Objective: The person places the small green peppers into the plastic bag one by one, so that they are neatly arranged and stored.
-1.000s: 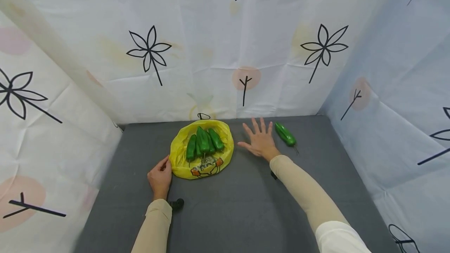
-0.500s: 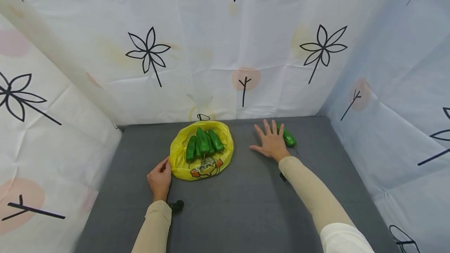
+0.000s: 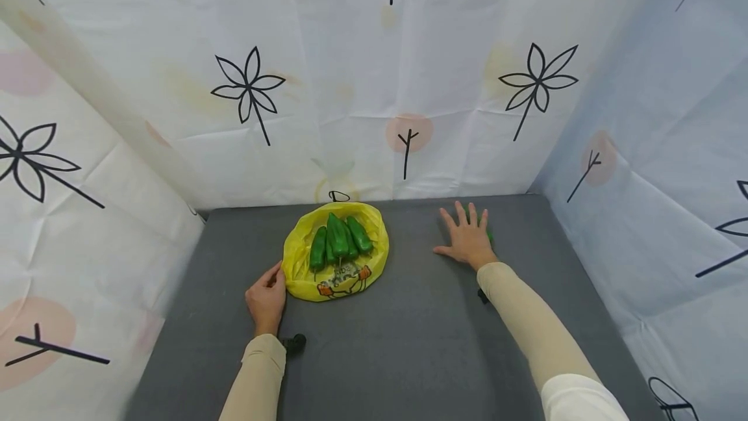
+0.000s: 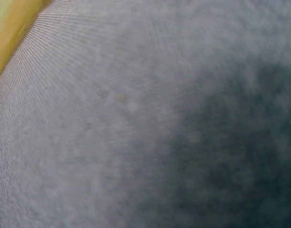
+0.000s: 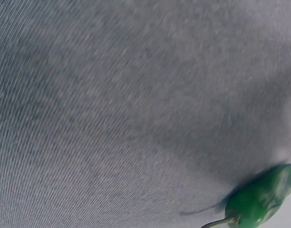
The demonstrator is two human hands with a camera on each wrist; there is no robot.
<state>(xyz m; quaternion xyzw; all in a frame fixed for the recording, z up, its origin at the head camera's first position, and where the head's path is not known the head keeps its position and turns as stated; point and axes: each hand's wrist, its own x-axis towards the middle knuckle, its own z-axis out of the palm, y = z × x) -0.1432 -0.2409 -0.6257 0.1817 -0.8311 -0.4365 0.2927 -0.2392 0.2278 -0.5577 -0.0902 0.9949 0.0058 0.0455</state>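
Note:
A yellow plastic bag lies spread on the grey table at the left of centre in the head view, with several green peppers heaped on it. My left hand pinches the bag's left edge between thumb and fingers; a strip of that yellow shows in the left wrist view's top corner. My right hand, palm down with fingers spread, is over a single green pepper at the table's back right. It hides most of that pepper in the head view; the right wrist view shows the pepper's stem end at the lower right.
White cloth walls printed with dark flower and twig outlines enclose the grey table at the back and both sides. The back wall meets the table just beyond the bag and the right hand.
My right hand has moved rightward from beside the lone pepper to over it, fingers still spread. My left hand, the bag and the heaped peppers stay where they were.

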